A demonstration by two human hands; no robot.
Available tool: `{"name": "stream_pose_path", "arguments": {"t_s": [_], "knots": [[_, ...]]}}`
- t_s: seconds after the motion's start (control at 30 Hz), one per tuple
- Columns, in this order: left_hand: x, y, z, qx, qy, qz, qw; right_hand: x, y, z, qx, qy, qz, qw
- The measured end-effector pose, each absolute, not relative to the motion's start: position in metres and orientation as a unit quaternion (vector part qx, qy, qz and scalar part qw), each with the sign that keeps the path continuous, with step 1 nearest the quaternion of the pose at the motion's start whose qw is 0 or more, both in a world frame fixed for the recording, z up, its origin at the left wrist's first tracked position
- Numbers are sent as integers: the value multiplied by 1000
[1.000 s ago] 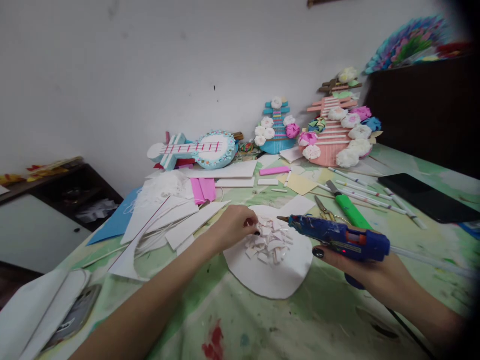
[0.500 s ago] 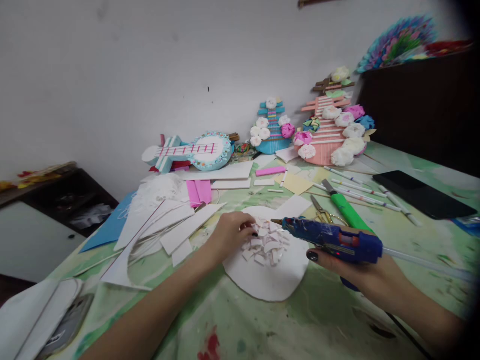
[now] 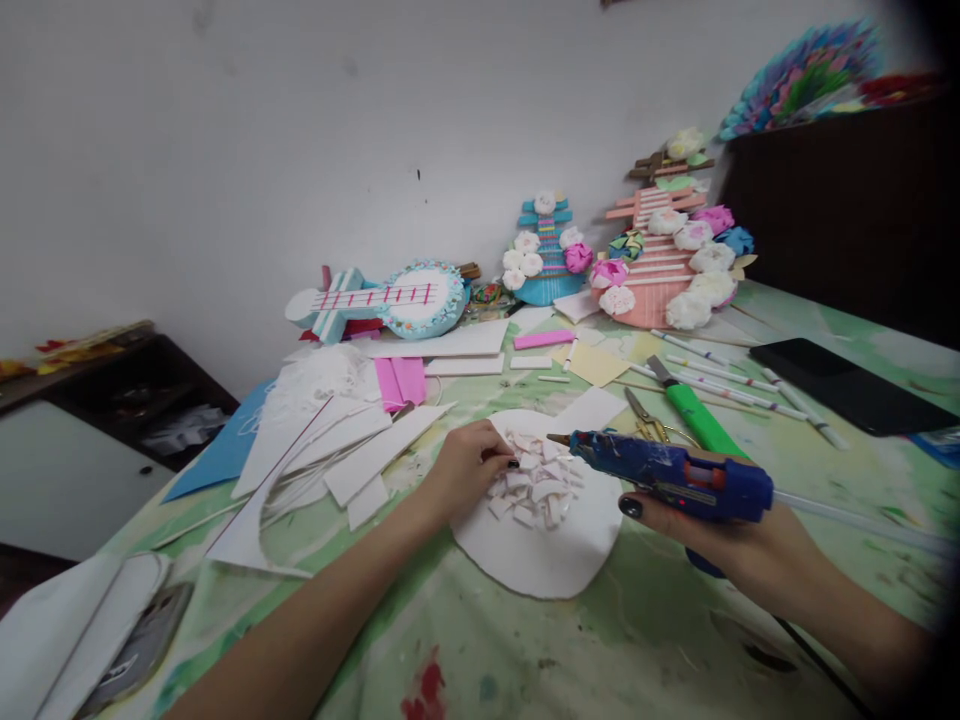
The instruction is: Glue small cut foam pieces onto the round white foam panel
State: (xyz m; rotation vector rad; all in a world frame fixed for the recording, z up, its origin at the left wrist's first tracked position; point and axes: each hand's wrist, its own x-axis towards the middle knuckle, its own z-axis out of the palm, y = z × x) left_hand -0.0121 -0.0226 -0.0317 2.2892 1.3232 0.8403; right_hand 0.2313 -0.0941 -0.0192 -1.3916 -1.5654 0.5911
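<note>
My right hand (image 3: 739, 545) is wrapped round a blue glue gun (image 3: 667, 475), with a clear glue stick (image 3: 855, 522) sticking out of its back. The gun's nozzle points left, above a heap of small white foam pieces (image 3: 536, 485). These pieces lie on a rounded white foam board (image 3: 540, 570) on the table. At the heap's left edge is my left hand (image 3: 469, 470), its fingers curled and pinched together. Whatever it may hold between the fingertips is hidden.
Gold-handled scissors (image 3: 649, 415), a green utility knife (image 3: 697, 415) and a black phone (image 3: 851, 385) lie to the right. White foam offcuts (image 3: 390, 455) spread to the left. Decorated model instruments, including a pale blue one (image 3: 390, 300) and a pink one (image 3: 652, 265), stand along the wall.
The view has shifted slightly. Both hands stay in nearly the same places, the left at the heap and the right gripping the glue gun.
</note>
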Motion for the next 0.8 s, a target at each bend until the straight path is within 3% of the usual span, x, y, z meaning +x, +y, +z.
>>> {"name": "stream_pose_path", "arguments": {"t_s": [0.43,0.8], "knots": [[-17,-25,-21,851,438,231,177,241,-91,-40,-596,-608,275,448],[-17,-24,-22,847,452,218,174,234,-90,-14,-560,-667,267,412]]}}
